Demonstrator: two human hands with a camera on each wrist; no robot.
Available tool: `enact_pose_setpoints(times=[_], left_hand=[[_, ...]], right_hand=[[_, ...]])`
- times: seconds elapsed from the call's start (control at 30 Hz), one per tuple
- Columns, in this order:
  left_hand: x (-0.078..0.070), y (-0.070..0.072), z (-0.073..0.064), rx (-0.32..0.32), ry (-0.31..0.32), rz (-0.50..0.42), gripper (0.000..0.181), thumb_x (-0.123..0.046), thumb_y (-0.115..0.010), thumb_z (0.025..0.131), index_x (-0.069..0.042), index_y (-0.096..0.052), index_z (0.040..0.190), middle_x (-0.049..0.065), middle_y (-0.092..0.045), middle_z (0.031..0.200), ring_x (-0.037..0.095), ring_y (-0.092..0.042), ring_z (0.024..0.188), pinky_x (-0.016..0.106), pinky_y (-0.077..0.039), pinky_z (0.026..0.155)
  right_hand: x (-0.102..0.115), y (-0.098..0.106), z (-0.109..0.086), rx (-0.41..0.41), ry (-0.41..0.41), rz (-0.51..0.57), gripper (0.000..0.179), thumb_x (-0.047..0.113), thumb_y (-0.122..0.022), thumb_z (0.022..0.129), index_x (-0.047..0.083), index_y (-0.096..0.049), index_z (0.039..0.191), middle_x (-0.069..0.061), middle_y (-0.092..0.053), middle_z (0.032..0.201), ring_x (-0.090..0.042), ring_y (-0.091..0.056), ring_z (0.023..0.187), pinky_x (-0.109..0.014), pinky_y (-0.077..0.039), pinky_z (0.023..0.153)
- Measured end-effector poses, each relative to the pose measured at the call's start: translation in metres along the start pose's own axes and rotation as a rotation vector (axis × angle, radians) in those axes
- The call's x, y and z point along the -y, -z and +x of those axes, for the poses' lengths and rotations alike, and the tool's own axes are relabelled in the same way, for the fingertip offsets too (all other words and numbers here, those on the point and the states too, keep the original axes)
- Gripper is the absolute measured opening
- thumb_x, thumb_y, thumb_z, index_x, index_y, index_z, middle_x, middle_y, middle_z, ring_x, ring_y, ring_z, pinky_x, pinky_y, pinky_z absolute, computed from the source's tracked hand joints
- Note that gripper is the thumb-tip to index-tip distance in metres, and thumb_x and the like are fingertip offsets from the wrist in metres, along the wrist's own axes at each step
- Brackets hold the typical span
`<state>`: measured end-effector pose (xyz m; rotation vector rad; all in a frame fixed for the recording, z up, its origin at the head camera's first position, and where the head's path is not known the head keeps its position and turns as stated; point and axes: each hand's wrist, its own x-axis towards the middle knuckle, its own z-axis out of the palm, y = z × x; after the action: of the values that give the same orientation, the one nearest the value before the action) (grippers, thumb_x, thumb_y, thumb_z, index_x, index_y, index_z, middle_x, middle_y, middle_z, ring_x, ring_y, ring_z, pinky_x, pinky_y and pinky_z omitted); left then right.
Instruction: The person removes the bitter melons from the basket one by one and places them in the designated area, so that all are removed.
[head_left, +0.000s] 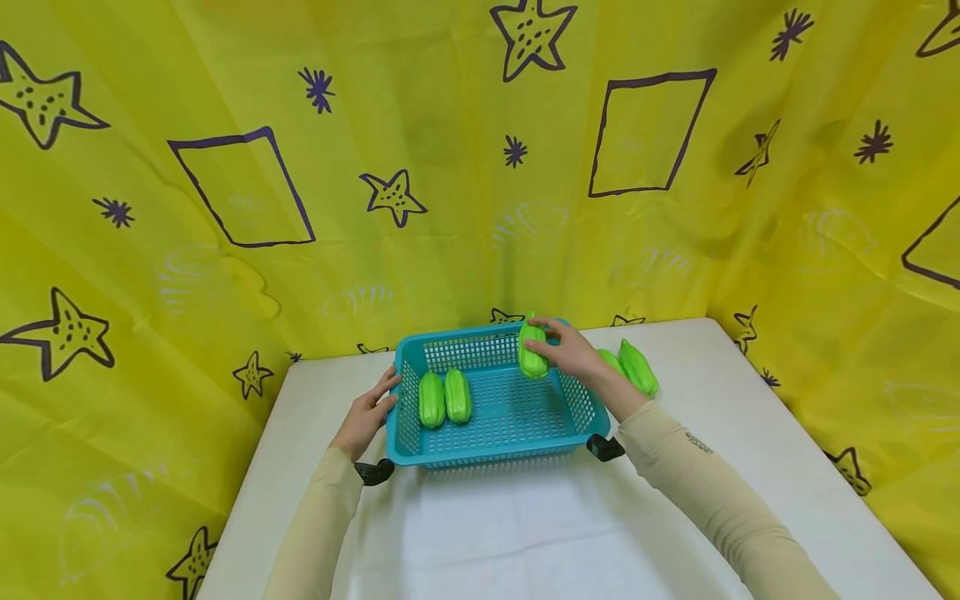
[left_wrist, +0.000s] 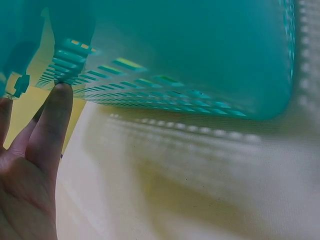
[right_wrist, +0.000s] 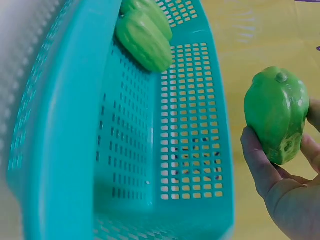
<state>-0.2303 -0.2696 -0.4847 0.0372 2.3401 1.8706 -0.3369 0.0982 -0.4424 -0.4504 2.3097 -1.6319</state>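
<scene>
Over the back right part of a turquoise perforated plastic basket (head_left: 495, 457), my right hand (head_left: 572, 352) holds a ribbed green fruit (head_left: 533, 357) between thumb and fingers. In the right wrist view this fruit (right_wrist: 278, 115) appears plump and glossy, with a small stem nub facing the camera. My left hand (head_left: 365, 414) is at the basket's left side, its fingers nearly straight. A fingertip touches the perforated wall (left_wrist: 120, 70) from outside in the left wrist view. Two similar green fruits (head_left: 445, 398) lie side by side in the basket's left part.
Right of the basket, more green fruits (head_left: 636, 367) lie on the white table (head_left: 517, 533), partly hidden by the right forearm. A yellow curtain (head_left: 450, 267) with stars and outlined shapes hangs behind and along both sides.
</scene>
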Motion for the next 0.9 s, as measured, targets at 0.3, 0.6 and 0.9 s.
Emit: enact_pose_setpoints(times=[0.3,0.6,0.9], left_hand=[[0.006,0.0,0.004,-0.008,-0.001,-0.016,0.049,-0.013,-0.044,0.105,-0.002,-0.033,0.152,-0.004,-0.014,0.163,0.025,-0.004,0.15,0.053,-0.027,0.113],[0.029,0.003,0.013,-0.036,-0.022,0.02,0.048,-0.021,-0.047,0.105,-0.011,-0.038,0.151,-0.012,-0.017,0.162,0.021,-0.007,0.15,0.052,-0.031,0.112],[0.009,0.0,0.004,-0.011,-0.004,-0.004,0.049,-0.014,-0.044,0.105,-0.005,-0.033,0.152,-0.007,-0.013,0.163,0.025,-0.005,0.15,0.053,-0.028,0.113]], right_hand=[[-0.002,0.016,-0.019,-0.022,-0.032,0.055,0.06,0.034,-0.065,0.095,0.016,-0.042,0.147,-0.024,-0.042,0.141,-0.027,-0.061,0.102,-0.036,-0.056,0.081],[-0.01,0.028,-0.04,-0.023,-0.006,0.059,0.06,0.038,-0.061,0.097,0.017,-0.04,0.149,-0.024,-0.034,0.148,-0.038,-0.045,0.127,-0.042,-0.051,0.09],[-0.026,0.054,-0.054,-0.07,0.04,0.097,0.064,0.029,-0.064,0.096,0.014,-0.034,0.151,-0.026,-0.031,0.149,-0.039,-0.047,0.123,-0.033,-0.053,0.087]])
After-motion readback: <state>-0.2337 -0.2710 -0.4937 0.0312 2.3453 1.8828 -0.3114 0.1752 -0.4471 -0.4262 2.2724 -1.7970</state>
